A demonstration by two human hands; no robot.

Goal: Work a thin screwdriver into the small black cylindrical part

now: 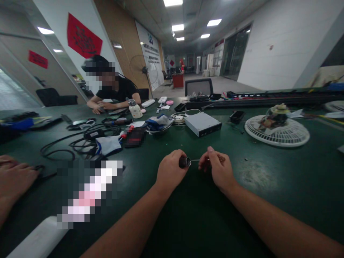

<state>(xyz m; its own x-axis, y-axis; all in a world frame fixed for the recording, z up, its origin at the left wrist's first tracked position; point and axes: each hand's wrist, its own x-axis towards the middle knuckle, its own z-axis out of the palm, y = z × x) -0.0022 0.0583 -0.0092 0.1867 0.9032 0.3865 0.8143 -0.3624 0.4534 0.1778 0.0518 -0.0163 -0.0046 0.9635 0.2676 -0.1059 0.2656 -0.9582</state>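
room: long open workshop hall with bright ceiling panels, a red wall banner (84, 36) at 11 o'clock and a pedestal fan (142, 70) standing behind the far bench edge at 12 o'clock.
surface: dark green workbench (258, 200), worn pale in a patch at 2 o'clock from the hands.
left hand (170, 172): fingers curled closed around a small dark cylinder (185, 162), held just above the bench.
right hand (218, 172): thumb and fingertips (211, 152) pinched together on a thin metal pin (195, 160), with a brownish bit at the pinch too small to tell.
held thing: the cylinder sits at 12 o'clock, low and central, with the pin running from it across the short gap between the hands.
nearby: a silver optical drive (202, 123) lies at 12 o'clock, and a white fan grille (276, 132) lies flat at 2 o'clock with a tangled motor part (275, 118) on it.
further left: black cables (80, 145) sprawl at 10 o'clock, and a pixelated object (88, 190) lies at 9 o'clock.
others: a seated person (115, 91) works at the far bench side at 11 o'clock, and another person's hand (14, 175) rests on the bench at 9 o'clock.
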